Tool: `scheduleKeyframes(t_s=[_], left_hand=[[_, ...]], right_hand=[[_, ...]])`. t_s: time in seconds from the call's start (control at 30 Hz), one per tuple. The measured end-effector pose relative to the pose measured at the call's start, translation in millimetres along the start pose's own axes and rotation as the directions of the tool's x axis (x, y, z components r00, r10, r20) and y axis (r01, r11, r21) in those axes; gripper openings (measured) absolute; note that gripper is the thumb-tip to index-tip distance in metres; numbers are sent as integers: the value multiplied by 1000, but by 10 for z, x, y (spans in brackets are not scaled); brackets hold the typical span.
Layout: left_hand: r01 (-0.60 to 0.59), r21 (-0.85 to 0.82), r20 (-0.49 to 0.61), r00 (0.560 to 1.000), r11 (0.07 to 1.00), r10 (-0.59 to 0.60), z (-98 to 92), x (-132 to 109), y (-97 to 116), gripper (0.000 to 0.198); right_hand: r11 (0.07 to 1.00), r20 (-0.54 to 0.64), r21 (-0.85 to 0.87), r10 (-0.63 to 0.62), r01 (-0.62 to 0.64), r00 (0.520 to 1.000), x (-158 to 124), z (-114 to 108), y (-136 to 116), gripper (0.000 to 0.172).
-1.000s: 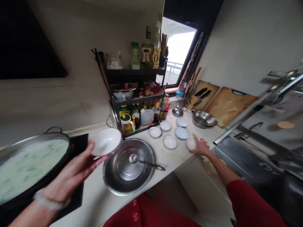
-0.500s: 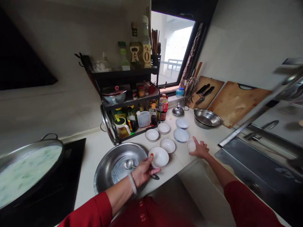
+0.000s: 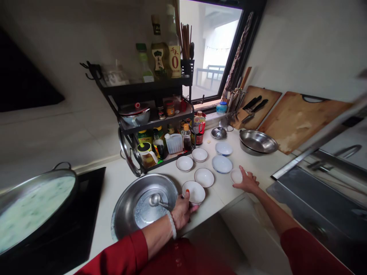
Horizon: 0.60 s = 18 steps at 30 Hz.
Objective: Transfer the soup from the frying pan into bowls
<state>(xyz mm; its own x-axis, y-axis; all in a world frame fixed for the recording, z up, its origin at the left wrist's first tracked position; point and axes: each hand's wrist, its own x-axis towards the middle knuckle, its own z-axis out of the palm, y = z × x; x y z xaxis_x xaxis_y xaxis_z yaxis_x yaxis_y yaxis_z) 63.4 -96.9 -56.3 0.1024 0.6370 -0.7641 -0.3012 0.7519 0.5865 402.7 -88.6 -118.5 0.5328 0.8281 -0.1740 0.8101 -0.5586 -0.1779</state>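
White, the dark-rimmed bowl [image 3: 194, 191] lies forward-right of the left hand [image 3: 181, 212], pinched between thumb and fingers near the desk [image 3: 213, 196] edge; the right hand [image 3: 247, 181], farther right, curls around a small bowl [image 3: 236, 175].

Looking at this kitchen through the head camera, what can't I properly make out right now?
All in the head view:
- Large pot: its left part is cut off by the picture's left edge.
- Ladle: the left hand hides the end of its handle.
- Small bowl: the right hand covers its right side.
- Spice jar: its label is too small to read.
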Motion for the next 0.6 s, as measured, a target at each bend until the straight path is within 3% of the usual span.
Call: scheduleKeyframes(t_s=[0.33, 0.6], left_hand=[[-84, 18, -80, 993, 996, 85, -156, 349, 214, 32], [-32, 119, -161, 986, 992, 51, -79, 667, 151, 41]], right_hand=[[999, 20, -17, -51, 52, 998, 32, 22, 85, 110], [998, 26, -9, -70, 70, 997, 24, -16, 71, 111]])
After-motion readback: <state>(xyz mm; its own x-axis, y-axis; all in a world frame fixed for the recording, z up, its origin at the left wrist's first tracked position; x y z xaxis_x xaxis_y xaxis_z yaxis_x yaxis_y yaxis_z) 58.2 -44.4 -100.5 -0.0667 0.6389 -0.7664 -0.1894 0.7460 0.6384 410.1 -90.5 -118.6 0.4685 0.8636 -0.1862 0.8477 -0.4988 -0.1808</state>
